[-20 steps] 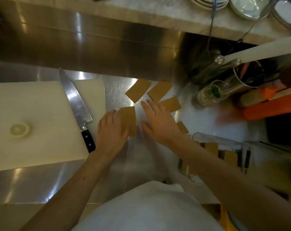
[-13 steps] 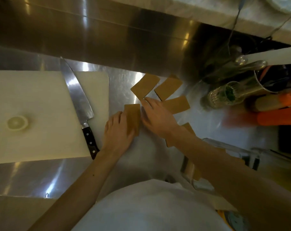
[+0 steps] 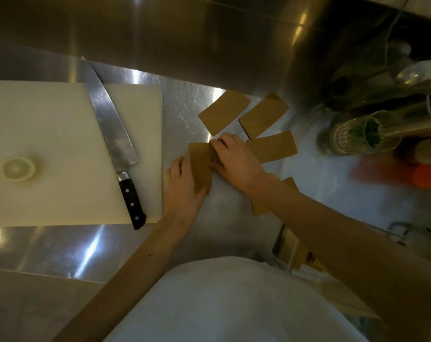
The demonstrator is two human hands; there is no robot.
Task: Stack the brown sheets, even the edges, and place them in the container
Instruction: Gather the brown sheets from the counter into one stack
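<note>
Several brown rectangular sheets lie on the steel counter. My left hand (image 3: 182, 186) and my right hand (image 3: 234, 159) both grip one small stack of brown sheets (image 3: 201, 166) between them, left hand on its left edge, right fingers on its top right corner. Loose sheets lie beyond: one at the back (image 3: 224, 111), one to its right (image 3: 263, 114), one beside my right hand (image 3: 273, 146). Another sheet (image 3: 260, 208) is partly hidden under my right forearm. A clear container (image 3: 296, 250) with brown sheets inside sits low right, mostly covered by my arm.
A white cutting board (image 3: 49, 149) lies left with a large black-handled knife (image 3: 111, 134) on it and a pale round slice (image 3: 18, 167). A glass bottle (image 3: 357, 137) lies on its side at right, with orange items (image 3: 429, 176) near it. A steel wall rises behind.
My right hand moved left from the counter onto the stack held by my left hand and closed on its corner. The camera tilted down and left.
</note>
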